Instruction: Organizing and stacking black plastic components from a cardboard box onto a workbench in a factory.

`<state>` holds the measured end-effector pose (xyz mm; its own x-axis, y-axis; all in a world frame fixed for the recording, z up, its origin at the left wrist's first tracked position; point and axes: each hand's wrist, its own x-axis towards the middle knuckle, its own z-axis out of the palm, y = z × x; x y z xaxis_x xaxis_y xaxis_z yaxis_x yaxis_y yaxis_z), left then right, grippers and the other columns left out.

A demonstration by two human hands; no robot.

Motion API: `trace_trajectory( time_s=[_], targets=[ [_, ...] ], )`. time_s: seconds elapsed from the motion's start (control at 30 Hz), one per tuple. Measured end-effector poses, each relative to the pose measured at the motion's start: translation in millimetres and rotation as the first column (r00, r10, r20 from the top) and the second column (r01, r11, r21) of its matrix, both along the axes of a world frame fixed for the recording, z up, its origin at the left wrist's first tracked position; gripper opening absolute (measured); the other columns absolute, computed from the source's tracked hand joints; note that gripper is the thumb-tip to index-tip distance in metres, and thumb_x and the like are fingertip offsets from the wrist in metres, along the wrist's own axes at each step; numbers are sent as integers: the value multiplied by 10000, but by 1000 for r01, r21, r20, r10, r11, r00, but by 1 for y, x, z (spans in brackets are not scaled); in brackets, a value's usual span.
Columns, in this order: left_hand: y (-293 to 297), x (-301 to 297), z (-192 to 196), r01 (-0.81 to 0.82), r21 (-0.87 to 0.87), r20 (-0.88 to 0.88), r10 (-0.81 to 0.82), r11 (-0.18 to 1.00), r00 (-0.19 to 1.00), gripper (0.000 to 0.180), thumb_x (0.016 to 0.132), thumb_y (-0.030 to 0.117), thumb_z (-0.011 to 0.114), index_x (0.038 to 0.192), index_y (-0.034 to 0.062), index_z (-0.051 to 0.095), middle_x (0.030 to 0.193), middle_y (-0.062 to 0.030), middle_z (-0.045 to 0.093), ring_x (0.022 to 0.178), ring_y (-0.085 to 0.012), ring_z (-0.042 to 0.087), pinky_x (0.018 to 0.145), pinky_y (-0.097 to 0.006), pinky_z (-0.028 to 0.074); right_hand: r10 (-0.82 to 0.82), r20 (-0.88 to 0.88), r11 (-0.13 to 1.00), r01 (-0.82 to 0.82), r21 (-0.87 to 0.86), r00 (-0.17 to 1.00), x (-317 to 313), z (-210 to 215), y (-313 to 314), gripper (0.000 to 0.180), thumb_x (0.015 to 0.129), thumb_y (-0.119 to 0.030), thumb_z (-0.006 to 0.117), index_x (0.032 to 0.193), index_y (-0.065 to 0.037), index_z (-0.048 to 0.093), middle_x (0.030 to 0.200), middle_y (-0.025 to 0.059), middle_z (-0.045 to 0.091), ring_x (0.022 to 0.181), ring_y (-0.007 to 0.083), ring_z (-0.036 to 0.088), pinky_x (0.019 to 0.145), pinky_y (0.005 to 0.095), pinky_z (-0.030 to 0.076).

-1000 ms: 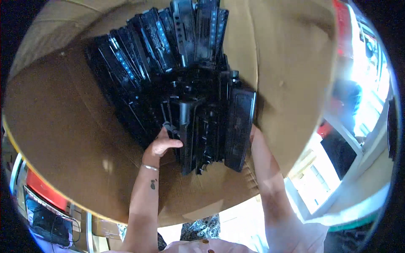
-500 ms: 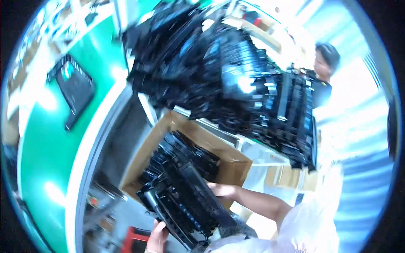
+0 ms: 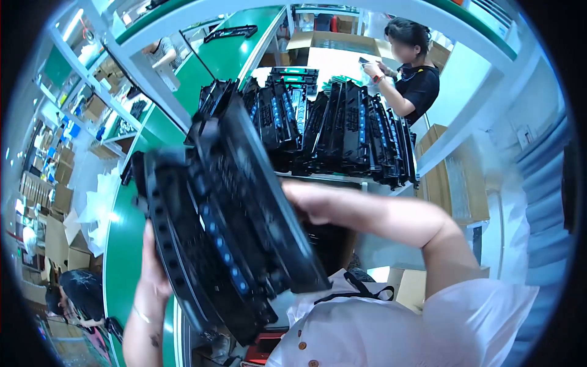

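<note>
Between my two hands is a stack of several long black plastic panels (image 3: pixel 211 226), tilted, with ribs and a row of bluish shiny spots along one. My left hand (image 3: pixel 154 266) is closed on the stack's left side. On its right side my right hand (image 3: pixel 301 199) presses, its fingers partly hidden behind the panels. The stack hangs in front of me, close to the edge of the green conveyor belt (image 3: pixel 121 269). Beyond it, many similar black panels (image 3: pixel 345 125) stand upright in rows on a table.
A co-worker in a black top (image 3: pixel 422 85) stands at the far right, holding a small dark object. Another person (image 3: pixel 82 296) bends low at the left. White metal posts (image 3: pixel 465 131) frame the workspace. Tall cardboard cartons (image 3: pixel 458 183) stand at the right.
The stack of panels has risen from the open cardboard box, moving up and left in both my hands. My view has swung, and the box is now mostly hidden behind the stack.
</note>
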<state>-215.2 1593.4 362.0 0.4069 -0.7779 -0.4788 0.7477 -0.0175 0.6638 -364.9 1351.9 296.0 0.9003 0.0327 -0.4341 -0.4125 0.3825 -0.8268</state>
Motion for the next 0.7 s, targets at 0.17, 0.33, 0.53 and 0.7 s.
trace_trajectory(
  time_s=[0.17,0.33,0.53,0.7],
  targets=[
    [-120,36,22,157,-54,85,-152,986,985,571,830,541,537,1114,50,597,1006,-116,654,831,-225,657,735,-376,551,-240,94,954,217,206,966,-10,34,-85,274,877,-242,565,1006,-4,607,901,96,664,749,152,657,687,304,557],
    [-224,39,35,278,-151,22,-278,949,960,537,826,518,561,1119,70,604,988,-111,660,818,-222,660,727,-388,554,-285,58,954,289,-81,957,-17,56,-149,857,723,-783,410,1214,-92,534,1167,158,566,1091,331,529,895,627,333],
    [-307,87,15,528,-161,132,-512,834,849,561,830,534,544,1141,70,595,1035,-116,648,857,-232,655,775,-415,538,-332,33,942,333,-39,943,-3,53,-199,825,732,-771,395,1193,-105,552,1116,144,598,1024,324,570,856,574,387],
    [-335,131,-32,549,-49,288,-514,834,808,549,825,509,570,1136,57,593,1025,-109,653,864,-215,653,787,-386,534,-335,-103,942,335,-25,936,14,12,-205,731,727,-655,526,1249,-143,510,1192,149,553,1079,346,534,879,563,378]
  ],
)
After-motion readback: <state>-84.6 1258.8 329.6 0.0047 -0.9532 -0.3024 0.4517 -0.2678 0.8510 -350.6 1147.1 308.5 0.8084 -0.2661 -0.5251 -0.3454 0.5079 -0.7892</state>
